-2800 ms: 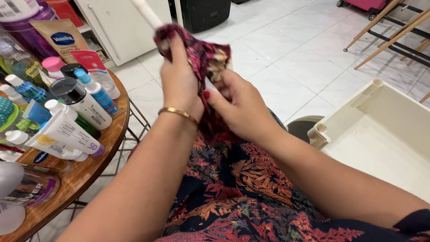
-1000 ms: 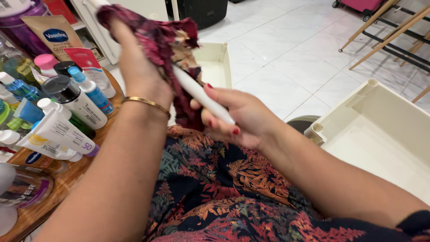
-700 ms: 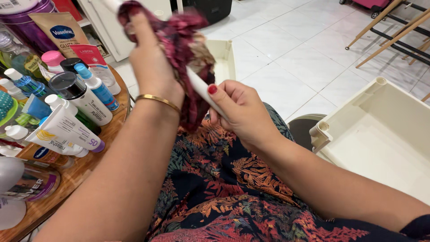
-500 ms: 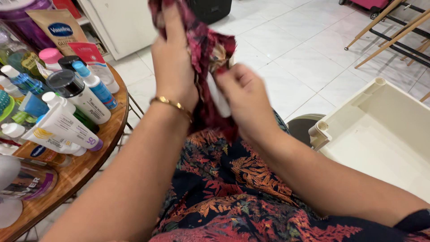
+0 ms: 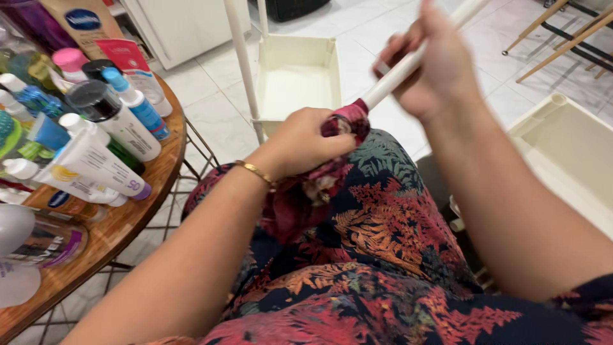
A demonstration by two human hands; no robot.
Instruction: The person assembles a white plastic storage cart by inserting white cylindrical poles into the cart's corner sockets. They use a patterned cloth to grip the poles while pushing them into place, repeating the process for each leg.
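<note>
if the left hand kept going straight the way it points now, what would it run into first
Probably the white rod: the left hand, closed on the dark red cloth, points up along it toward the right hand gripping it. Depth is hard to judge.

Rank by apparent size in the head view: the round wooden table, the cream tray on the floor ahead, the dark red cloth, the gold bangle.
1. Round wooden table, partly cut off.
2. Cream tray, though farther away, so unsure against the cloth.
3. Dark red cloth, bunched in the left hand.
4. Gold bangle.
</note>
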